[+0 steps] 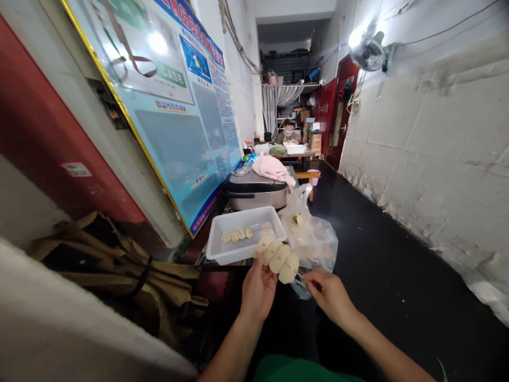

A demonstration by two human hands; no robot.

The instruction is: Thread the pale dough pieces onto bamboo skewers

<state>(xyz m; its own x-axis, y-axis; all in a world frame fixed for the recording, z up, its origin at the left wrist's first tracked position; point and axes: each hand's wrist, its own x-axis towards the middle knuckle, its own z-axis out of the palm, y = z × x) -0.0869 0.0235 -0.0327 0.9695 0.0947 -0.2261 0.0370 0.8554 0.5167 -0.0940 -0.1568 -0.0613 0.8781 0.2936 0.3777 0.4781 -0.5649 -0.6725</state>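
Observation:
My left hand (257,289) is closed around the lower end of a row of several pale round food slices (278,257) threaded on a thin skewer. My right hand (328,293) pinches the skewer's bare end (301,276) just right of the slices. Behind them a white rectangular plastic tray (222,252) holds a few more slices (237,235). A clear plastic bag (314,239) with more pale pieces inside lies to the right of the tray.
A grey rice cooker (254,192) with a pink cloth (273,168) stands behind the tray. A large poster board (178,106) leans on the left wall. Brown fabric (115,265) is heaped at left. Dark floor (389,265) stretches right; cluttered tables (296,151) sit at the corridor's end.

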